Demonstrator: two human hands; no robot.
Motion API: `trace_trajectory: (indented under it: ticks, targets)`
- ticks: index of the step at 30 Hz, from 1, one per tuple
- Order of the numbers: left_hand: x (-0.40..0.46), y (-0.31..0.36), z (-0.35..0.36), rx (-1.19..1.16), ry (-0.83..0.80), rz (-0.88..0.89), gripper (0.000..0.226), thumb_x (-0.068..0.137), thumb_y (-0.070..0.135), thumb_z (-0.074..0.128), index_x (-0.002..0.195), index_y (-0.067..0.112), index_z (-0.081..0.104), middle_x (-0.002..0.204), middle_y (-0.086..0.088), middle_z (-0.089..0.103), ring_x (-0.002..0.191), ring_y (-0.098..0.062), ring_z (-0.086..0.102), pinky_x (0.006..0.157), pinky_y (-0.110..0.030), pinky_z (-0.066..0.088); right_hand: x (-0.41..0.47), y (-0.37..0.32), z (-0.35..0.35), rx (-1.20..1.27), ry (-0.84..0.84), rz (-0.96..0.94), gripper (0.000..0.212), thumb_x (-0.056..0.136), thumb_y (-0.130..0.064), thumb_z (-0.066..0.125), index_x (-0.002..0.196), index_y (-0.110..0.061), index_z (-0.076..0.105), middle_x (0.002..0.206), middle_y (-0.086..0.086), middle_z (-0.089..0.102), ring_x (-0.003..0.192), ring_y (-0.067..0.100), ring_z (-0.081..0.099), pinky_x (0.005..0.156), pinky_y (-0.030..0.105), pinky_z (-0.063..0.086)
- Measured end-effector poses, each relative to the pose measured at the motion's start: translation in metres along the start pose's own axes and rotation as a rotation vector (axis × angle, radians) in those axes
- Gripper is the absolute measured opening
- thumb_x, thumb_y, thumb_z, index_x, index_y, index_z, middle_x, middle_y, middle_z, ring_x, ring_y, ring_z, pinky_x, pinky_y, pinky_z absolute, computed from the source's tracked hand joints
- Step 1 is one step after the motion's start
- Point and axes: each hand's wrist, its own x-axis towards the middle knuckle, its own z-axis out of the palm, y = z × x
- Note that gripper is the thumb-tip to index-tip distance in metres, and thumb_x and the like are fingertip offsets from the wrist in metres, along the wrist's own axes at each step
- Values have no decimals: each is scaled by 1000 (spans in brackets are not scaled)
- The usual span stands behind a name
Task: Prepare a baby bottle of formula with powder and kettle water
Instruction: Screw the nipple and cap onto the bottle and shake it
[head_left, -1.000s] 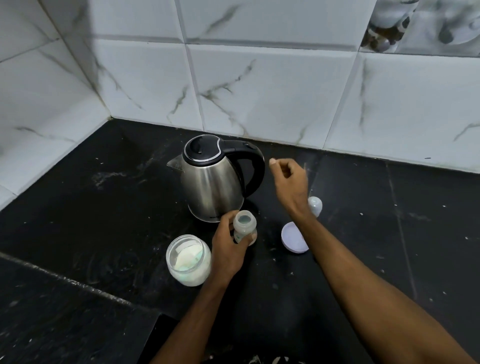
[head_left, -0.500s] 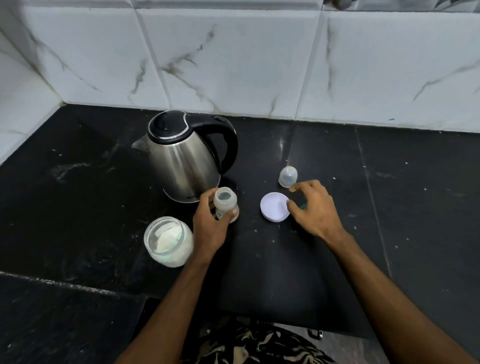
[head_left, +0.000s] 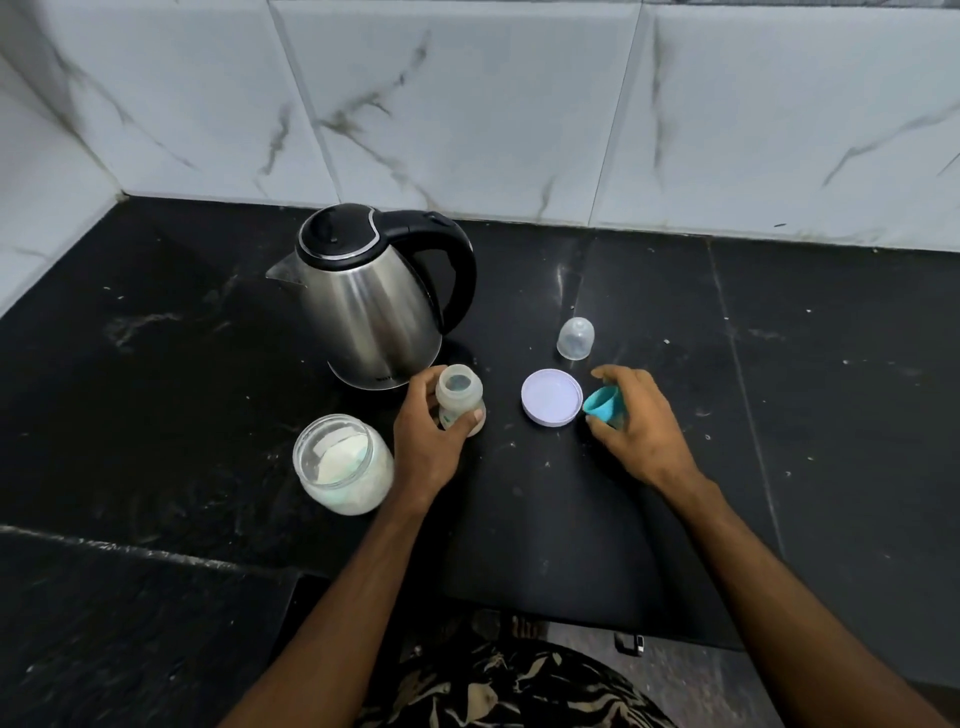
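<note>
L hand (head_left: 423, 436) curls round the open baby bottle (head_left: 460, 397), upright on the black counter (head_left: 156, 364) just in front of the kettle (head_left: 371, 301), w/ the open powder jar (head_left: 340, 465) just left of the wrist. R hand (head_left: 641, 426) pinches a teal bottle ring (head_left: 602, 402) beside the white jar lid (head_left: 550, 397), clear cap (head_left: 575, 339) behind. Vs 0.5 s ago: R hand then reached down beside the lid, ring barely showing; now it's gripped and raised into view.

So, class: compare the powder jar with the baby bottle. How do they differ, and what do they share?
The powder jar is wide and squat; the baby bottle is narrow and smaller. The powder jar holds white powder; what the baby bottle holds cannot be told. The left hand grips the baby bottle; the powder jar stands untouched. Both are translucent, upright and uncapped on the black counter.
</note>
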Motion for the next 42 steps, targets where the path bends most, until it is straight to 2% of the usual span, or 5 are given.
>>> trace_trajectory:
  ticks: [6, 14, 25, 37, 42]
  targets:
    - [-3, 0, 0, -2, -8, 5, 56, 70, 30, 84, 118, 34, 55, 117, 12, 66, 110, -10, 64, 98, -43, 53, 14, -55, -23, 179, -214, -173, 38, 76, -14, 76, 106, -29, 58, 114, -7, 65, 104, 14, 64, 94, 39, 52]
    - [0, -5, 0, -36, -39, -20, 58, 73, 20, 87, 121, 32, 55, 118, 13, 67, 110, -9, 65, 97, -41, 54, 51, -135, -13, -341, -578, -499, 45, 83, -19, 72, 125, -26, 59, 131, -2, 43, 107, 19, 56, 92, 34, 50]
    - [-4, 1, -1, -34, -70, -53, 61, 75, 22, 85, 117, 44, 47, 110, 24, 62, 103, 11, 59, 88, -9, 48, 72, -160, 6, -421, -652, -596, 36, 80, -26, 70, 115, -27, 63, 115, -5, 52, 96, 18, 58, 84, 39, 53]
    - [-3, -6, -1, -30, -74, -37, 61, 76, 25, 85, 126, 38, 52, 121, 17, 63, 111, 3, 60, 94, -16, 49, 70, -136, 12, -263, -552, -574, 50, 80, -24, 77, 126, -26, 57, 108, -14, 48, 94, 5, 50, 78, 17, 42]
    - [-1, -6, 0, -23, -77, -35, 63, 75, 24, 86, 130, 32, 54, 121, 15, 64, 111, 1, 61, 94, -18, 50, 68, -136, 17, -264, -521, -587, 44, 78, -28, 79, 118, -23, 62, 106, -10, 50, 92, 9, 52, 80, 27, 49]
